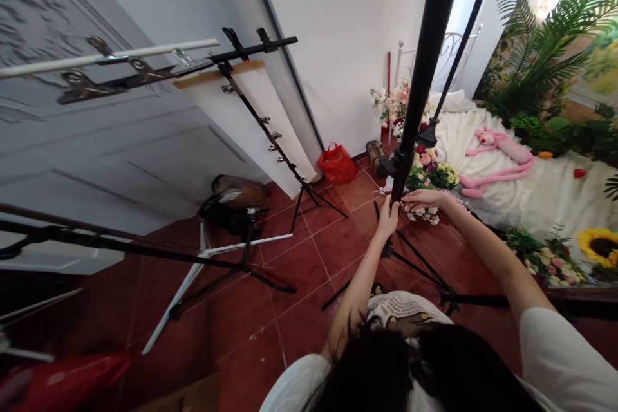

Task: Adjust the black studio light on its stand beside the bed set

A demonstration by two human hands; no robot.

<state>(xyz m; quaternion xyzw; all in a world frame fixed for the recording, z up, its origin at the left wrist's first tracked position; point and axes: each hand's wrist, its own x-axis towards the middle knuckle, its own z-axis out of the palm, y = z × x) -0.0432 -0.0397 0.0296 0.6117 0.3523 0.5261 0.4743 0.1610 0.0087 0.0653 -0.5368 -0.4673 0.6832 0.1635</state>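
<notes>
A thick black pole (425, 58) rises from a black tripod base on the tiled floor. My left hand (389, 217) is wrapped round the pole just below its black clamp collar (400, 161). On the pole's right side, my right hand (422, 198) reaches in with its fingertips at the pole, the palm turned partly up and the fingers mostly straight. Whether those fingertips pinch a small part there is too small to tell. A thinner black rod (463, 45) slants down beside the pole to a dark fitting (428, 133).
Left stand light stands with clips (263, 120) and a white board (241, 122). A red bag (338, 164) sits by the wall. At the right, a bed with white cloth (555, 196) holds a pink plush toy (514, 153), beside flowers and palm leaves. Several tripod legs cross the floor.
</notes>
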